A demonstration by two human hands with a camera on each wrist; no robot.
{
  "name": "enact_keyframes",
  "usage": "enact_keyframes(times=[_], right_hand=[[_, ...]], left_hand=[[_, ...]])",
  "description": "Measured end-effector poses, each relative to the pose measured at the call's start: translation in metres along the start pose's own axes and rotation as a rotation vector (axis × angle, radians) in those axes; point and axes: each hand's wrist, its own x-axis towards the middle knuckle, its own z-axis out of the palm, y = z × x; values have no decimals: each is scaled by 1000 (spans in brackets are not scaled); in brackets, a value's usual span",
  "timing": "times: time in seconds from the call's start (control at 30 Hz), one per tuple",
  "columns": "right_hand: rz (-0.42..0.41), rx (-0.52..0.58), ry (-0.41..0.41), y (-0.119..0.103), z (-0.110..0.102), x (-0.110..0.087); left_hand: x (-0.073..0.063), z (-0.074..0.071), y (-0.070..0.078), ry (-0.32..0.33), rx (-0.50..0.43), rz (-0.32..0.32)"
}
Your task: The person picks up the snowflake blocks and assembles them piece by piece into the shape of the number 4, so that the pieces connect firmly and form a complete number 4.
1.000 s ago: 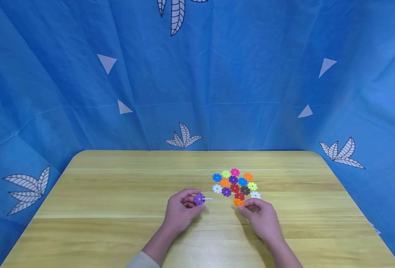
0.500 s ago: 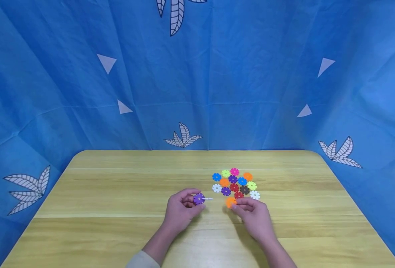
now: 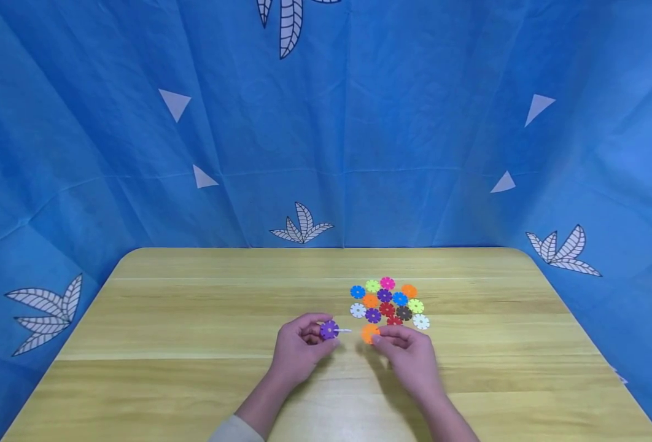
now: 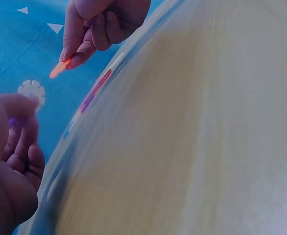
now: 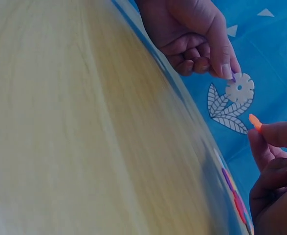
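Between thumb and fingers my left hand [image 3: 299,348] pinches a purple notched flower disc [image 3: 328,329]. A white notched disc [image 5: 240,89] is joined to it at about a right angle, seen edge-on in the head view and flat in the right wrist view. My right hand [image 3: 412,357] pinches an orange flower disc [image 3: 369,334] by its edge. A small gap separates the orange disc from the white one. Both hands are raised above the table, as the wrist views show. Fingertips cover part of the purple disc in the left wrist view.
Several loose flower discs in blue, green, pink, orange, purple, white, brown and red, among them a red disc [image 3: 387,309], lie flat just beyond my right hand. The wooden table [image 3: 182,307] ends at a blue patterned curtain [image 3: 414,123] behind.
My right hand has moved left with the orange disc, from beside the loose discs to near the white disc. The left hand and its joined discs have stayed almost still.
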Motion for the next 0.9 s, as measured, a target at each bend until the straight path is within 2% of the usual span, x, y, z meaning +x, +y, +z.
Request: enact_keyframes(times=[0.1, 0.27, 0.57, 0.9], right_hand=[[2, 3, 1, 0, 2, -1], [-9, 14, -8, 0, 5, -1], [-43, 27, -29, -1, 10, -1], [-46, 28, -30, 1, 11, 0]], left_hand=[[0, 0, 1, -1, 21, -14], [0, 0, 2, -1, 4, -17], [-1, -1, -2, -33, -13, 37], [-3, -2, -3, -52, -41, 43]])
